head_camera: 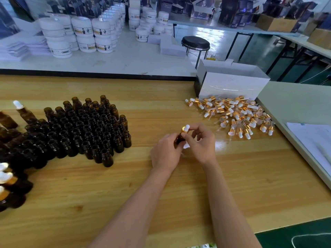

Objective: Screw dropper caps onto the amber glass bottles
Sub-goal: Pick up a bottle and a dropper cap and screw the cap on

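Note:
My left hand point(165, 153) grips a small amber glass bottle point(180, 138) near the middle of the wooden table point(161, 190). My right hand point(202, 142) pinches the gold collar of a white-bulbed dropper cap point(185, 129) that sits on the bottle's neck. A dense cluster of open amber bottles point(86, 129) stands to the left. At the far left edge are capped bottles point(7, 178). A heap of loose dropper caps point(238, 117) lies to the right.
A white cardboard box point(231, 83) stands behind the cap heap. A pale side table with papers point(311, 140) adjoins on the right. Behind, a white bench holds stacked white jars point(84, 33); a black stool point(195, 44) stands beyond.

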